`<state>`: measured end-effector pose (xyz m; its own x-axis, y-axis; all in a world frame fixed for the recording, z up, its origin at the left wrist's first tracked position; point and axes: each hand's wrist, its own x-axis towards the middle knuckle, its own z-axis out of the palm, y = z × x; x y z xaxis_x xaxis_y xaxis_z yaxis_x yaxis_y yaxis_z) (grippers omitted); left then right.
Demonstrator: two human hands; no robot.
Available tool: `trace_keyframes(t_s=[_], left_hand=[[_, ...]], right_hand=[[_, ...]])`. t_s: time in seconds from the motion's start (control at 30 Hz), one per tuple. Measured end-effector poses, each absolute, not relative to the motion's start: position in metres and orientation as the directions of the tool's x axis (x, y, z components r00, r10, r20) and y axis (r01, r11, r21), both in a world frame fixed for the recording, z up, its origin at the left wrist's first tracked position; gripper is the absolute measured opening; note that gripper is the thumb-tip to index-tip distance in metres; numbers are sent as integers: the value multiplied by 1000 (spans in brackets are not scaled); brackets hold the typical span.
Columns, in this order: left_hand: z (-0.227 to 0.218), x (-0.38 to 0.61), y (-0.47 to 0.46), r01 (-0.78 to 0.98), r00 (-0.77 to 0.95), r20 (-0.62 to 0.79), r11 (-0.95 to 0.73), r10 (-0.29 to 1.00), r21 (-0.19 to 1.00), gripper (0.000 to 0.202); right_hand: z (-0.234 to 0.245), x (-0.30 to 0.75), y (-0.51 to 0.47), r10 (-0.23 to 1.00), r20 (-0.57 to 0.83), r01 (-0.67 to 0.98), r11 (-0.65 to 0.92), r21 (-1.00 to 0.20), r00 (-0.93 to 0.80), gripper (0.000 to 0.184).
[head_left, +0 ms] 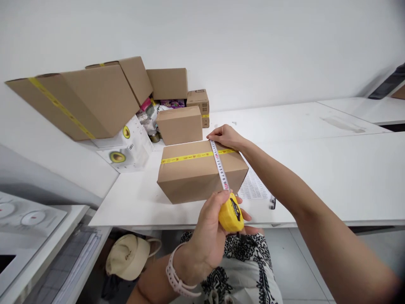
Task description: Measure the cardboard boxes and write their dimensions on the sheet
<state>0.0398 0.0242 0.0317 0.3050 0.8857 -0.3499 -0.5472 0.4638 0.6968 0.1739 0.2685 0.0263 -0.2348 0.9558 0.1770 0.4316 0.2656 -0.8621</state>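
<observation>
A brown cardboard box [186,177] with yellow printed tape along its top lies on the white table. My left hand [211,228] is wrapped round a yellow tape measure [232,213] in front of the box, close to the table's front edge. From its case the white blade [219,164] runs across the box top to the far edge. There my right hand [225,136] pinches the blade's end against the box, its fingertips partly hiding that end.
More cardboard boxes [179,124] are stacked at the back left, beside a white box with avocado pictures [133,145]. A printed sheet [255,183] and a black pen-like object [272,202] lie right of the measured box. Below the table is a beige cap [128,256].
</observation>
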Motion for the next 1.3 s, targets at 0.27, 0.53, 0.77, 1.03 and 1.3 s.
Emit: trace_keyframes(t_s=[0.27, 0.53, 0.77, 1.03, 1.3], left_hand=[[25, 47, 4, -555, 390, -262, 453, 883, 698, 35], [23, 49, -6, -577, 416, -266, 479, 869, 662, 48], [23, 52, -7, -570, 414, -273, 481, 868, 666, 48], [19, 51, -7, -572, 423, -263, 481, 867, 665, 44], [13, 50, -7, -538, 408, -230, 436, 884, 722, 36]], right_hand=[[27, 174, 266, 966, 83, 421, 184, -888, -247, 15], [32, 172, 262, 968, 61, 420, 161, -893, -242, 16], [32, 172, 261, 966, 58, 404, 159, -901, -251, 19], [30, 174, 262, 964, 94, 421, 195, -886, -250, 21], [32, 172, 263, 943, 245, 287, 304, -908, -223, 17]])
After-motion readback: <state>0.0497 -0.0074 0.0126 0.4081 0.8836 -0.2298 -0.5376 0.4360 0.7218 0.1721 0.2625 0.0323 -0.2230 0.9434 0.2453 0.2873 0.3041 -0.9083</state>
